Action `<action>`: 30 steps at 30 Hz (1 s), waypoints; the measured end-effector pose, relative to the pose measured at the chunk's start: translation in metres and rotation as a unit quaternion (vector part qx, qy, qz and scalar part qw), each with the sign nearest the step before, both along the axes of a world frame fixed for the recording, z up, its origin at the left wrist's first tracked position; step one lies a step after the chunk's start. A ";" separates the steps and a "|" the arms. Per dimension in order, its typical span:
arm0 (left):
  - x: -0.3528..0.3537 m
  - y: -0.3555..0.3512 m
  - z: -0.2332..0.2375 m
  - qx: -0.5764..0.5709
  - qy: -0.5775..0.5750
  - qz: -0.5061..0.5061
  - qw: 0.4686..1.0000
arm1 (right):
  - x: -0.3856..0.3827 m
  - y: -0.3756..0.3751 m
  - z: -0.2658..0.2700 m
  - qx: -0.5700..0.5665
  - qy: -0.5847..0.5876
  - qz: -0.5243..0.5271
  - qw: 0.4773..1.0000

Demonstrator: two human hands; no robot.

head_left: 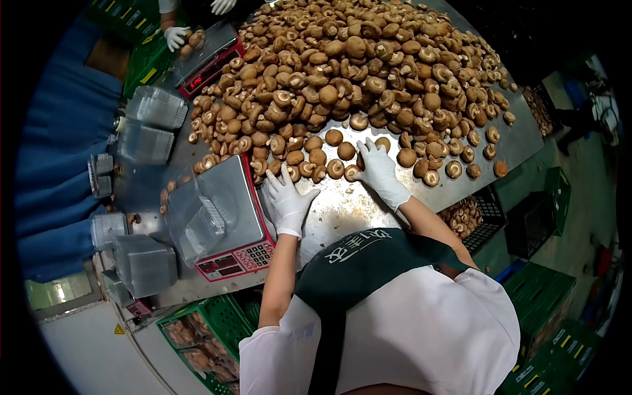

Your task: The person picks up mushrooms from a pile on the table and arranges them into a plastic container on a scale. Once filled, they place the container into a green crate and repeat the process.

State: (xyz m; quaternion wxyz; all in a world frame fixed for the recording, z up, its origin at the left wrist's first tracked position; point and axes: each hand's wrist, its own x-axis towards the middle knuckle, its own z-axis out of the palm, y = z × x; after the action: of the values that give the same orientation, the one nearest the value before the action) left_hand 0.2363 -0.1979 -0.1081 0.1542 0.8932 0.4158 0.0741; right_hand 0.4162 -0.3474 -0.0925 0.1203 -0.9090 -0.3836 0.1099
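A large heap of brown mushrooms [355, 72] covers the far part of the metal table [336, 214]. My left hand [287, 201], in a white glove, lies at the near edge of the heap with its fingers spread, just right of a red-framed scale [230, 263]. My right hand [383, 174], also gloved, has its fingers apart beside a few loose mushrooms [345, 151]. Neither hand holds anything. On the scale's plate sits a clear plastic tray [201, 220].
Stacks of clear trays [145, 263] stand along the left side. A co-worker's gloved hand [176, 38] is by mushrooms on a second scale [207, 66] at the far left. Black crates [484, 214] and green crates [204, 342] stand below the table's edges.
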 end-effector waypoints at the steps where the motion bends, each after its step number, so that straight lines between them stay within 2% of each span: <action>1: 0.004 -0.001 0.000 -0.001 0.001 0.004 1.000 | 0.002 0.004 -0.003 0.011 0.020 0.017 1.000; 3: 0.013 -0.005 0.004 -0.024 0.035 0.024 0.999 | 0.004 0.009 0.002 0.048 0.070 0.023 0.996; 4: 0.013 -0.007 0.005 -0.022 -0.007 0.021 1.000 | 0.005 0.011 0.004 0.054 0.093 0.032 0.994; 5: 0.011 -0.007 0.007 0.037 -0.031 -0.003 0.999 | 0.007 0.013 0.008 0.061 0.110 0.033 0.991; 7: 0.010 -0.006 0.018 0.052 -0.078 -0.036 0.995 | 0.012 0.014 -0.024 0.114 0.096 0.062 0.987; 8: 0.011 -0.006 0.030 0.035 -0.041 -0.034 0.998 | 0.011 0.011 -0.024 0.146 0.081 0.061 0.984; 9: 0.005 -0.002 0.004 0.053 -0.083 -0.039 0.994 | 0.005 0.008 -0.022 0.178 0.066 0.061 0.980; 11: 0.002 -0.004 -0.006 0.035 -0.073 -0.025 0.996 | 0.001 0.007 -0.019 0.218 0.007 0.059 0.974; 13: 0.000 -0.002 -0.010 -0.012 -0.130 -0.038 0.991 | 0.001 0.010 -0.026 0.142 0.055 0.054 0.987; 18: 0.003 0.000 -0.009 -0.051 -0.159 -0.030 0.986 | 0.001 0.005 0.007 0.132 0.136 0.042 0.981; 21: 0.013 0.003 -0.004 -0.032 -0.145 -0.012 0.989 | 0.001 0.009 0.009 0.142 0.171 0.051 0.974; 23: 0.017 0.010 -0.004 -0.020 -0.083 -0.010 0.996 | -0.002 0.016 0.005 0.227 0.155 0.071 0.959; 24: 0.017 0.011 0.001 -0.034 -0.042 -0.016 0.998 | -0.003 0.022 0.006 0.199 0.215 0.065 0.954; 28: 0.014 0.021 0.002 -0.060 -0.036 -0.027 0.997 | -0.011 0.038 -0.020 0.222 0.216 0.090 0.947; 30: 0.009 0.022 -0.002 -0.063 -0.051 -0.022 0.996 | -0.015 0.039 -0.028 0.261 0.175 0.093 0.945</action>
State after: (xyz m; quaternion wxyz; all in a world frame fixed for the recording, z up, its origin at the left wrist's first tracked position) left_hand 0.2449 -0.1764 -0.1098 0.2332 0.8857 0.3912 0.0901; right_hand 0.4008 -0.3087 -0.1205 0.4080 -0.7726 -0.4544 0.1737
